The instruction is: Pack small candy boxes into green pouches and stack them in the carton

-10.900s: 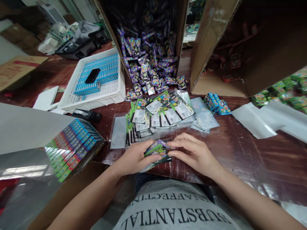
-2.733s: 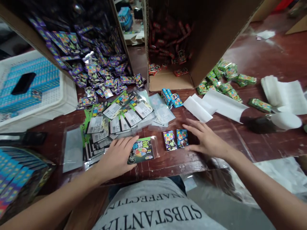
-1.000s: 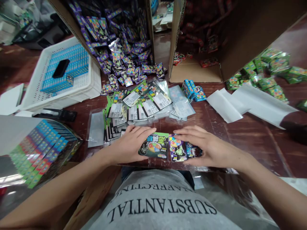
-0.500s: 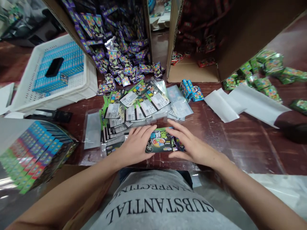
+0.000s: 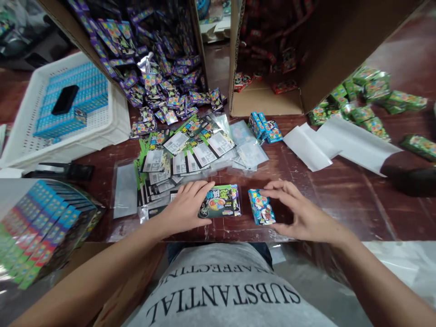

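My left hand [image 5: 185,210] lies flat on the worktop [image 5: 340,200], fingers [image 5: 200,190] together and stretched over the left end of a green and black packet [image 5: 220,206], pressing it down rather than pinching it. The packet lies face up at the near edge of the worktop, right in front of me.

My right hand [image 5: 299,213] is curled beside it, fingers [image 5: 277,191] and thumb pinching a small blue packet [image 5: 261,212] from above and below. That blue packet sits on the worktop just to the right of the green one, a small gap between them, tilted a little.

Behind my hands lies a fanned heap of clear sleeves with barcode cards [image 5: 184,159]. Beyond that a cardboard box [image 5: 64,27] tipped on its side spills purple packets [image 5: 163,91] onto the worktop. A second cardboard box [image 5: 327,50] to its right holds red packets [image 5: 282,86] deep inside. A few more blue packets [image 5: 260,127] stand near its mouth. White paper sheets [image 5: 340,143] lie to the right, and green packets [image 5: 361,100] are scattered past them.

On the left a white tray [image 5: 112,122] holds rows of blue boxes [image 5: 68,109] with a black phone [image 5: 64,99] lying on top. Nearer me on the left is a stack of colourful flat boxes [image 5: 41,227].
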Tool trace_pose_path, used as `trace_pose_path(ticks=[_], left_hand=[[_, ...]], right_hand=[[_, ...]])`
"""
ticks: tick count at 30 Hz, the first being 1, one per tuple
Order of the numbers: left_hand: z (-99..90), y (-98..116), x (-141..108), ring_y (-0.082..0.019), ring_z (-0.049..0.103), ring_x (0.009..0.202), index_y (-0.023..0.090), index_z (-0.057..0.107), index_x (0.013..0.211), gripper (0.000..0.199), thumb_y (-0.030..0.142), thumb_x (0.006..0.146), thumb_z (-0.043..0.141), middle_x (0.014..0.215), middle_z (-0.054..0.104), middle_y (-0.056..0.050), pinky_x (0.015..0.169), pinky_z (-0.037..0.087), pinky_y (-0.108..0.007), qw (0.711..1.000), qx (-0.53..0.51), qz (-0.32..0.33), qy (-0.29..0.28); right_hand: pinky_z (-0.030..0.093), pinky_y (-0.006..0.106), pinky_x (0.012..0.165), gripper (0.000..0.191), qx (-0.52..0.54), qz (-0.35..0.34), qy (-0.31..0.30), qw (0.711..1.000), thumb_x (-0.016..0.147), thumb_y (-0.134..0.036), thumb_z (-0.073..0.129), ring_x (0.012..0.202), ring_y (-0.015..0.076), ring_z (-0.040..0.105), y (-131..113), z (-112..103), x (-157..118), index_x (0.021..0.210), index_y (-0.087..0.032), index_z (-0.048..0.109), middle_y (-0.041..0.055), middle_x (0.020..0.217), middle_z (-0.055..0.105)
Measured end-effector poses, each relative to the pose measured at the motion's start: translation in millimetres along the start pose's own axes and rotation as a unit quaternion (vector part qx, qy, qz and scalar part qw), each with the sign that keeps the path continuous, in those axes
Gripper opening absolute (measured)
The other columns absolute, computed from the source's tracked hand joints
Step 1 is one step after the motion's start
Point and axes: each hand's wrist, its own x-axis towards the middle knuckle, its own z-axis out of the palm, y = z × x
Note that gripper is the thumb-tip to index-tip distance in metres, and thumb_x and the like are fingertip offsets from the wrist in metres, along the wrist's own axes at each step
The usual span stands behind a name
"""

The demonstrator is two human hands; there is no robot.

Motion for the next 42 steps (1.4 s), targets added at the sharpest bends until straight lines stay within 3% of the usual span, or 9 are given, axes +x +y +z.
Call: trace_pose_path(ticks=[2,4,9,15,23,30,33,38,42], left_hand=[[-5.7,4,-2,-0.036,0.041,0.136,0.023,0.024,0.156,0.096,0.046,0.078,0.075,0.151,0.042,-0.014,0.112,0.034,-0.052,1.0,-0.011,0.003,0.0],[-9.5,8,-4,-0.035,0.04,0.136,0.025,0.023,0.156,0.097,0.047,0.078,0.076,0.152,0.041,-0.013,0.113,0.033,-0.051,0.999,-0.028,0.021,-0.001],[-11.0,16,-2,-0.036,0.042,0.133,0.025,0.024,0.157,0.096,0.046,0.079,0.075,0.149,0.044,-0.013,0.111,0.034,-0.051,0.998,-0.016,0.05,0.019],[-12.5,17,-4,-0.034,0.043,0.132,0.022,0.025,0.155,0.094,0.042,0.079,0.076,0.148,0.045,-0.013,0.11,0.035,-0.049,0.999,0.006,0.027,0.044],[-8.0,20,-3,-0.036,0.043,0.131,0.023,0.024,0.156,0.1,0.04,0.074,0.079,0.145,0.046,-0.013,0.111,0.035,-0.051,0.996,0.001,-0.008,0.085],[-8.4,22,-4,-0.034,0.044,0.131,0.023,0.022,0.156,0.097,0.041,0.077,0.076,0.145,0.045,-0.013,0.111,0.037,-0.052,0.993,-0.025,-0.025,0.109],[-15.9,19,-4,-0.034,0.044,0.132,0.024,0.022,0.156,0.097,0.042,0.078,0.077,0.145,0.045,-0.013,0.11,0.038,-0.052,0.993,-0.032,-0.018,0.113],[-27.5,18,-5,-0.034,0.04,0.137,0.024,0.021,0.156,0.1,0.042,0.076,0.078,0.149,0.042,-0.014,0.115,0.033,-0.051,0.995,-0.041,0.044,0.074],[-25.8,21,-3,-0.034,0.043,0.132,0.023,0.026,0.155,0.098,0.042,0.074,0.079,0.144,0.045,-0.014,0.112,0.037,-0.051,0.994,-0.04,0.024,0.098]], right_hand=[[0.051,0.048,0.104,0.068,0.025,-0.003,-0.01,1.0,0.082,-0.033,0.073,0.128,0.0299,0.051,-10,-5,6,0.144,-0.025,0.047,0.0141,0.133,0.048],[0.052,0.045,0.101,0.067,0.023,-0.025,-0.023,0.999,0.081,-0.032,0.074,0.124,0.0288,0.052,-19,-7,15,0.142,-0.024,0.049,0.0134,0.13,0.048],[0.052,0.049,0.101,0.066,-0.009,-0.05,-0.046,0.998,0.081,-0.027,0.073,0.123,0.0314,0.052,-26,-8,37,0.142,-0.024,0.049,0.0146,0.132,0.048],[0.053,0.053,0.101,0.062,-0.04,-0.061,-0.044,0.996,0.084,-0.027,0.071,0.122,0.0337,0.053,-23,-18,48,0.142,-0.024,0.05,0.0144,0.133,0.05],[0.053,0.057,0.1,0.066,-0.066,-0.058,-0.012,0.996,0.087,-0.042,0.073,0.122,0.0357,0.051,-27,-8,50,0.145,-0.026,0.046,0.0156,0.132,0.046],[0.051,0.048,0.105,0.068,0.021,-0.064,0.014,0.998,0.086,-0.038,0.075,0.128,0.0297,0.05,-20,-23,45,0.146,-0.029,0.045,0.0123,0.132,0.046],[0.049,0.046,0.106,0.066,0.057,-0.069,-0.021,0.996,0.083,-0.04,0.079,0.128,0.0278,0.05,-20,-33,46,0.142,-0.029,0.051,0.0111,0.134,0.047],[0.046,0.045,0.109,0.065,0.078,-0.081,-0.063,0.992,0.081,-0.044,0.08,0.129,0.027,0.049,-21,-41,59,0.139,-0.027,0.056,0.0105,0.133,0.05],[0.046,0.045,0.109,0.062,0.056,-0.08,-0.062,0.993,0.085,-0.044,0.076,0.131,0.0278,0.049,-20,-40,67,0.141,-0.027,0.055,0.0111,0.135,0.049]])
